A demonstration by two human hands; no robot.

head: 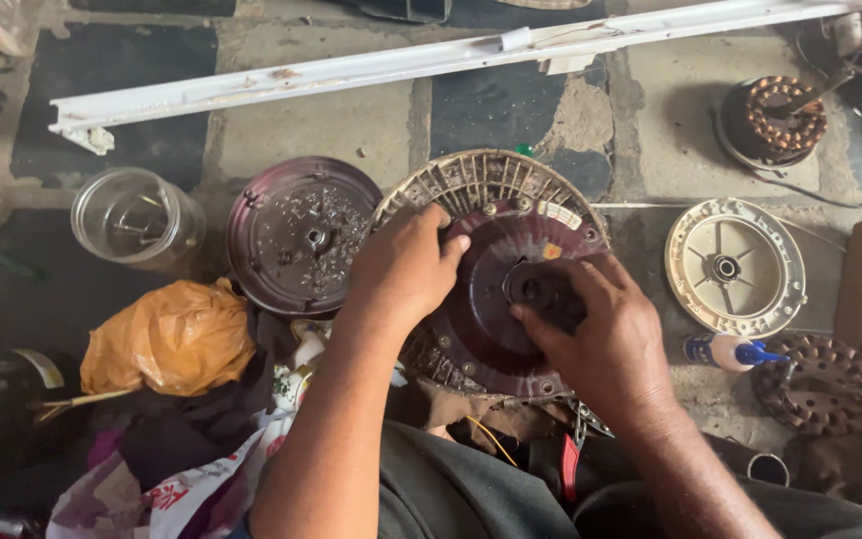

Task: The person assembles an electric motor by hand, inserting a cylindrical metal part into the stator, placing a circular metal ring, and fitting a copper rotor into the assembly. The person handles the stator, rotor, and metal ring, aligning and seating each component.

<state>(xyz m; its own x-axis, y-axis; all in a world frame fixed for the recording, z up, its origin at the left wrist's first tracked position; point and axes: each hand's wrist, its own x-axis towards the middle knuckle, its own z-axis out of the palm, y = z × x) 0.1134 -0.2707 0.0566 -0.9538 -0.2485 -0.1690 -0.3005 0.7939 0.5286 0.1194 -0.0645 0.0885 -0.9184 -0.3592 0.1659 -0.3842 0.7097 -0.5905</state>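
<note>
- The maroon fan motor housing [511, 289] rests tilted in the person's lap at the near middle of the scene, its flat face turned up toward the camera so that the hub is easy to reach.
- The left hand [403, 268] grips the housing's left rim, fingers curled over the edge by the ribbed cream ring; this looks like a steadying hold that keeps the disc from turning.
- The right hand [601, 334] lies on the centre, with thumb and fingers closed around the dark hub [536, 287], as if working that part while the other hand braces.
- The two hands are apart, one on the rim and one at the middle, both clamped on the same housing.
- Just left of the housing a second maroon cover [301, 235] lies flat on the floor, inner side up, near enough to reach.
- Farther left stands a clear plastic jar [137, 218], and near it lies an orange plastic bag [170, 337] on a heap of cloth.
- To the right lies a cream round cover [735, 266], with a small white bottle with a blue cap [725, 350] just near it.
- At the far right sits a copper-wound stator [778, 118]; a long white metal rail [431, 60] runs across the far side.
</note>
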